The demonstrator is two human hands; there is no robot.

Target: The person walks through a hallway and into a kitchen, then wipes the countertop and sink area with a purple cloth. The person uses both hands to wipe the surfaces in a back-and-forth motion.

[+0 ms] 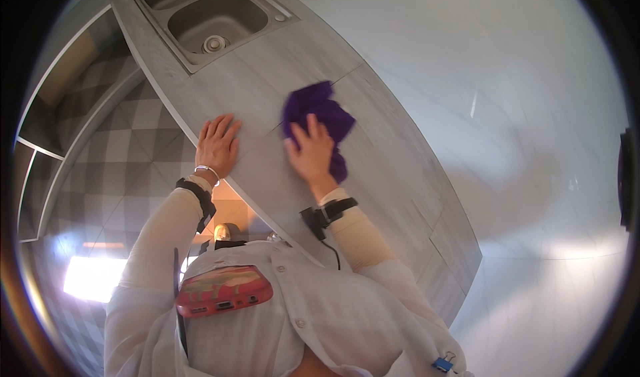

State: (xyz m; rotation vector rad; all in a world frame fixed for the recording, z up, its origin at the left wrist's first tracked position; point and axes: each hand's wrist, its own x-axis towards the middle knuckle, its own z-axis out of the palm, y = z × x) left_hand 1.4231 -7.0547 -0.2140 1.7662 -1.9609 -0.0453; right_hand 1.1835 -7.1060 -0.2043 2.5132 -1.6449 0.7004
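My right hand is pressed over a crumpled purple cloth on the grey wood-look countertop. Its fingers are spread across the near part of the cloth, which bunches out beyond the fingertips and along the right side of the hand. The underside of that hand is hidden. Palm down at the counter's left edge, my left hand rests with nothing in it and its fingers slightly apart. A thin bracelet circles the left wrist, and black straps wrap both forearms.
A double-bowl steel sink with a drain strainer is set into the far counter. A pale glossy wall borders its right side. Left and below are checkered floor tiles. A red-cased phone sits at my chest; a cable hangs from the right wrist strap.
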